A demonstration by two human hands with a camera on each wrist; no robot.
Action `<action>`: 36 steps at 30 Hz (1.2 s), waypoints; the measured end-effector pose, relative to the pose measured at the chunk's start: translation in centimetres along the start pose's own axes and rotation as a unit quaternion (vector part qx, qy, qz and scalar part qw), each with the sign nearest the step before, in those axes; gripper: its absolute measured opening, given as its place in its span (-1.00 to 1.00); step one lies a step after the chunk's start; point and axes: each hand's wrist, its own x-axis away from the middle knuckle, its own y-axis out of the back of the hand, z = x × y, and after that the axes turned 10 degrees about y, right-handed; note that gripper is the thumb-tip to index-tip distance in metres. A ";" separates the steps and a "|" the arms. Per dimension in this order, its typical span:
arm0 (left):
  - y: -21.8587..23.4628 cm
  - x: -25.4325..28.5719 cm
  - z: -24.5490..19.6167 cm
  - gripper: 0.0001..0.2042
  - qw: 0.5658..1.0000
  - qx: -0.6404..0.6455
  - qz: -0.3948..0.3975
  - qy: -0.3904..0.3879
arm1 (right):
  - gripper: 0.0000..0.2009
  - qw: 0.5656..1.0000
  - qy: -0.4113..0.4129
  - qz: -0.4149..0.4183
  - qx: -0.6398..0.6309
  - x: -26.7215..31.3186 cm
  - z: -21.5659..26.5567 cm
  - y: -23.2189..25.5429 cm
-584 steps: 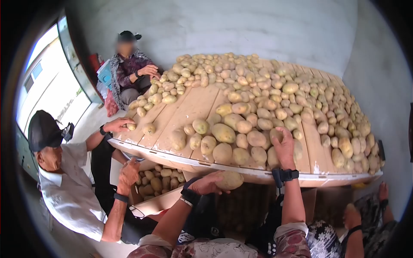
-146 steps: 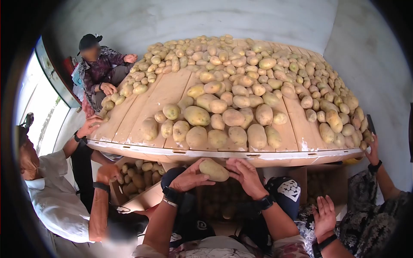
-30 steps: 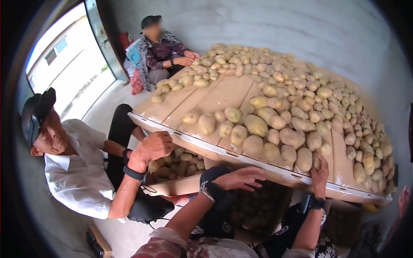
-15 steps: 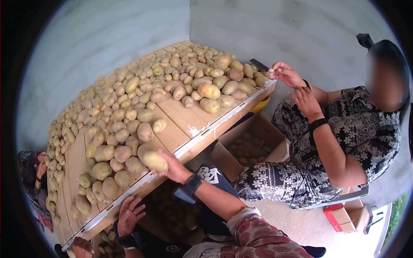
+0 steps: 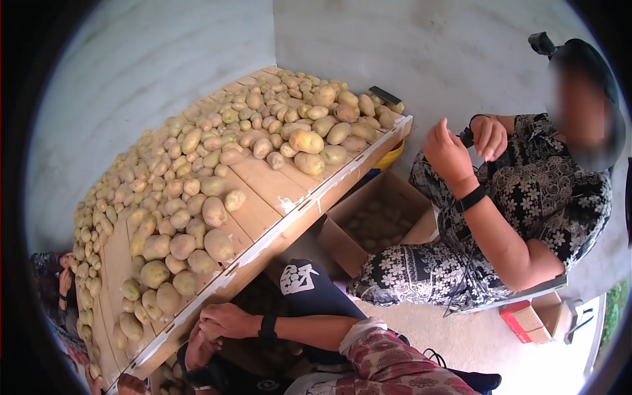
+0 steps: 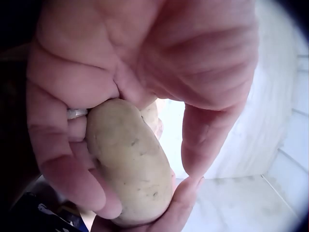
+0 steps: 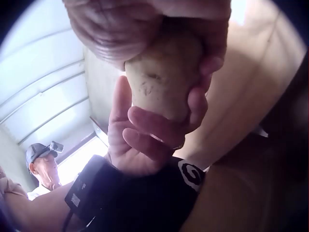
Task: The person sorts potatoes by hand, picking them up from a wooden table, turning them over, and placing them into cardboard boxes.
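Note:
Both of my hands meet on one potato (image 6: 133, 164) just below the table's near edge. My left hand (image 5: 199, 349), with a ring on one finger, curls its fingers round the potato's side in the left wrist view. From the other end my right hand (image 5: 230, 320) grips it; the right wrist view has that hand (image 7: 149, 21) at the top and the left fingers (image 7: 149, 128) wrapped under. Small dark marks dot the pale skin. Seen from the head, the potato is mostly hidden by the hands. Nearby large potatoes (image 5: 219, 245) line the table's edge.
A wooden slatted table (image 5: 249, 197) bears a broad heap of potatoes (image 5: 191, 141). Below its right end stands a cardboard box (image 5: 342, 247) with potatoes inside. A person in a patterned top (image 5: 507, 197) sits close on the right. Another person (image 7: 43, 166) wears a cap.
The head view has swung right since a second ago. My right hand has carried the potato from the table's edge down to my left hand, which now grips it too.

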 end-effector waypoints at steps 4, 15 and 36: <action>-0.7 -0.7 -0.4 -0.41 0.998 -0.046 0.029 0.015 | -0.78 0.997 0.040 0.001 0.062 0.0 -1.4 -0.1; 0.7 -1.5 0.6 -0.45 0.997 -0.023 -0.041 -0.065 | -0.77 0.998 -0.029 -0.056 -0.030 -0.6 -3.3 0.3; -4.1 0.8 -1.1 -0.55 0.963 -0.226 -0.116 0.092 | -0.58 0.972 -0.102 -0.041 -0.209 2.6 -4.9 0.0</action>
